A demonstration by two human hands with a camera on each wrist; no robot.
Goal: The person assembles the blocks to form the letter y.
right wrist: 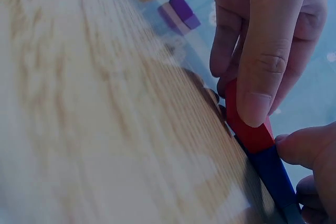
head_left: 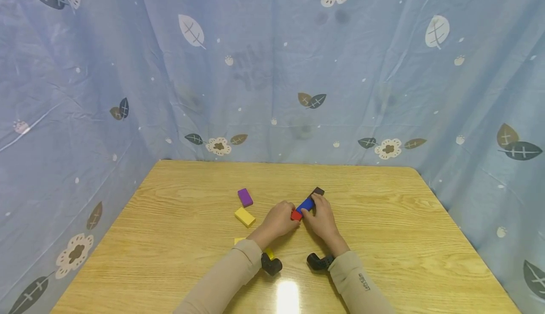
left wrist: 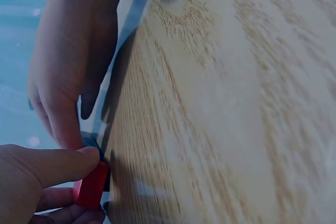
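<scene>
A red block (head_left: 296, 215), a blue block (head_left: 305, 204) and a black block (head_left: 317, 191) form a slanting row on the wooden table, end to end. My left hand (head_left: 278, 220) pinches the red block at the near end between thumb and fingers. In the right wrist view the red block (right wrist: 249, 124) meets the end of the blue block (right wrist: 274, 174). My right hand (head_left: 322, 217) holds the blue block, thumb on its near side and fingers across the far side. Its fingertips are close to the black block; whether they touch it I cannot tell.
Left of the hands lie a purple block (head_left: 245, 197) and a yellow block (head_left: 245, 217). More yellow (head_left: 239, 240) shows partly hidden behind the left forearm. A patterned blue curtain (head_left: 272, 68) encloses the table's back and sides. Each wrist carries a black device (head_left: 271, 264).
</scene>
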